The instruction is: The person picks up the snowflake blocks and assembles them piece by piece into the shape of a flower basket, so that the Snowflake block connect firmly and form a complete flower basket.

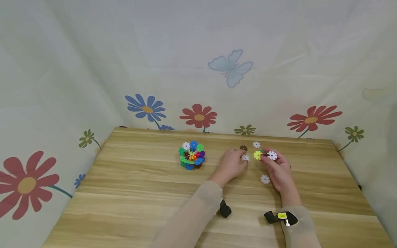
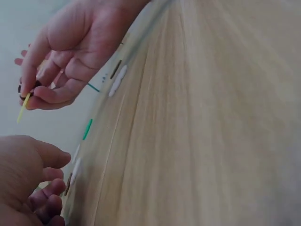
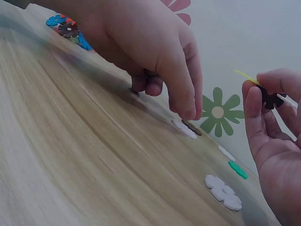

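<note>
Small notched plastic flower discs are the things handled. My right hand (image 1: 278, 169) pinches a joined piece between thumb and fingers, raised above the table: a yellow disc (image 1: 257, 155), a dark brown disc (image 3: 272, 99) and a white disc (image 1: 272, 155). My left hand (image 1: 230, 166) reaches down, fingertips right at a loose white disc (image 1: 245, 157) and a brown disc (image 1: 243, 148), both lying on the wood. In the left wrist view the left thumb (image 2: 55, 155) stands apart from the loosely bent fingers.
A ring-shaped build (image 1: 191, 161) of many coloured discs stands left of my hands. Loose discs lie around the right hand: one white disc (image 1: 256, 144) behind, another white disc (image 1: 265, 179) nearer, and a green disc (image 3: 237, 170). A flowered cloth wall (image 1: 229, 103) rises behind the table (image 1: 139, 193).
</note>
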### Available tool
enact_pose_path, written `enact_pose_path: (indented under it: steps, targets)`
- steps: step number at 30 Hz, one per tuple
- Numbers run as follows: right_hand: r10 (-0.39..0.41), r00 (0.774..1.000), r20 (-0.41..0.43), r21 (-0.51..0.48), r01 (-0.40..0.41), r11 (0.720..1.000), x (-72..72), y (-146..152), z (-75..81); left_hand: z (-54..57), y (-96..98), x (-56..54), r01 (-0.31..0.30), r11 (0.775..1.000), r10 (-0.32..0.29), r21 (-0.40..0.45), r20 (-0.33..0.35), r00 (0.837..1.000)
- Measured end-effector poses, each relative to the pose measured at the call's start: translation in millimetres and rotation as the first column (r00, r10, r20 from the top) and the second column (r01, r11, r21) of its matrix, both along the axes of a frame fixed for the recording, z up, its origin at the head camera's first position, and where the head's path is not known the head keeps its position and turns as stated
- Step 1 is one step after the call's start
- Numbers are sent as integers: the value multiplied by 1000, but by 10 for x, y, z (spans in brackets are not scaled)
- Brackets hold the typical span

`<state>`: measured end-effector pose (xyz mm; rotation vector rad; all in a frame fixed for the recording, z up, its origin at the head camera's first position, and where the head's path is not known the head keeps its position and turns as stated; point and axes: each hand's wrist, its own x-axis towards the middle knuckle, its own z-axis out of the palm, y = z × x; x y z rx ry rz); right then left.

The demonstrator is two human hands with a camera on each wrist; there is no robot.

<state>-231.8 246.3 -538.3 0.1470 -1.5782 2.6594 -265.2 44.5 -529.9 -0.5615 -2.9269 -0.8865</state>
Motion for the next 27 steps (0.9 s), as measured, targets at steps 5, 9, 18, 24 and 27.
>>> enact_pose_path:
  steps: [5, 9, 18, 24, 27]
  targets:
    - [19, 1000, 4, 82, -19, 996, 4, -11, -15, 24, 27, -30, -1, 996, 1, -90, -4, 1000]
    - [40, 999, 1, 123, -40, 992, 8, -20, -21, 17, -15, -38, 14, 996, -10, -92, 40, 999]
    - [69, 997, -36, 144, -63, 987, 0, -110, -61, 20, -290, 40, -4, 977, -34, 215, 174, 984]
    - [73, 997, -34, 174, -66, 983, 3, -264, -71, 40, -476, 141, -74, 919, 10, 387, 165, 986]
    - [70, 997, -36, 177, -63, 982, 7, -348, -64, 54, -538, 197, -82, 857, 2, 509, 156, 988]
